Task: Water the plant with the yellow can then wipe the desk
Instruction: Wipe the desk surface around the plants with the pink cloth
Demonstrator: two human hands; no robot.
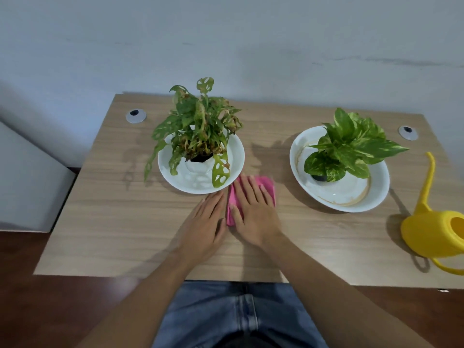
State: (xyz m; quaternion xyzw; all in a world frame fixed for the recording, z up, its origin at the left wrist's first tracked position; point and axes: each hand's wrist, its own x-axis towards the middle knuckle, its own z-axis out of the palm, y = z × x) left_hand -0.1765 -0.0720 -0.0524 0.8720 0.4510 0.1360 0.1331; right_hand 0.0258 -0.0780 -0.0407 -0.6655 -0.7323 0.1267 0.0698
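**Two hands flat by a pink cloth on a wooden worktop**

At the right edge of the view, the yellow can (435, 232) is cut off: only part of its body, its open top and its long thin spout show, and the loop of its handle runs out of the frame. It stands on the worktop (113, 222), well apart from both hands.

Much of the pink cloth (266, 187) is hidden under the right hand (253, 217), which lies palm down on it with fingers stretched out and slightly spread, pressing rather than gripping. The left hand (203, 227) lies open and flat on the bare wood just beside the cloth's left edge, fingers straight; whether it touches the cloth is hard to tell. Both hands look slightly blurred.

Behind the hands, a holey-leaved plant (198, 124) stands in a white dish (233, 156), its small pot mostly hidden by leaves. To the right, a variegated plant (351, 144) sits in a second white dish (376, 194).
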